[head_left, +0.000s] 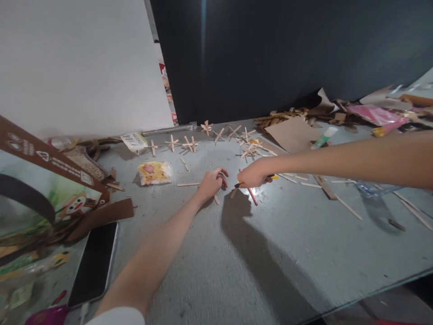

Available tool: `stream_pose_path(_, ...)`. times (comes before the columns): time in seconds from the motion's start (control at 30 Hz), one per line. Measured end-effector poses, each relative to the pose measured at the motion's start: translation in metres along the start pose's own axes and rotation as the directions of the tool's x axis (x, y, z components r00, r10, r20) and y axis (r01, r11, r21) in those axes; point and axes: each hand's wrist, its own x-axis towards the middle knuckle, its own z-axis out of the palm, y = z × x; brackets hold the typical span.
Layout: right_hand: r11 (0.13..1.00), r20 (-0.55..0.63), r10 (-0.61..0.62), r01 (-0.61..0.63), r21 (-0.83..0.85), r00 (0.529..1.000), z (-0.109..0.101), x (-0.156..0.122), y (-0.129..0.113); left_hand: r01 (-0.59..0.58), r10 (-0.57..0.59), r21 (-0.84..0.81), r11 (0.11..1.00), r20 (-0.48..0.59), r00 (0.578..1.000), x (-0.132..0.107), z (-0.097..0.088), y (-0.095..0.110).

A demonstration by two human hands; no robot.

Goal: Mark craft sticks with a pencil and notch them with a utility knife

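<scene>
My left hand [212, 183] reaches to the middle of the grey table [270, 253] with its fingers curled down onto a small wooden stick [217, 199]. My right hand [253, 174] comes in from the right, closed round a yellow-handled tool [274, 177] with its tip by the left fingers. A red pencil-like stick [252, 196] lies just under the right hand. Several crossed wooden stick pieces [189, 144] stand in a row behind both hands. A loose stick [188, 184] lies to the left.
A phone [94, 262] lies at the front left beside printed cardboard packaging [50, 180]. A small yellow packet [154, 173] sits left of the hands. Brown cardboard [292, 134], a glue tube [324, 137] and loose sticks [348, 208] fill the right; a dark wall stands behind.
</scene>
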Motion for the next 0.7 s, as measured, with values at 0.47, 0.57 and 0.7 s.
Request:
stream_pose_path(0.47,0.979,-0.192,0.001,0.037,0.198,0.981,0.032,-0.031,-0.009,-0.287,0.244,0.241,0.927,0.194,0.950,-0.007,-0.005,0.016)
stream_pose_path(0.57,0.975,-0.206,-0.007,0.052,0.214,0.978,0.031,-0.032,-0.012,-0.298,0.192,0.330,0.895,0.318,0.928,-0.008,-0.005,0.022)
stream_pose_path(0.7,0.970,-0.215,-0.013,0.065,0.236,0.977,0.034,-0.028,-0.006,-0.264,0.127,0.416,0.870,0.327,0.936,-0.006,-0.003,0.020)
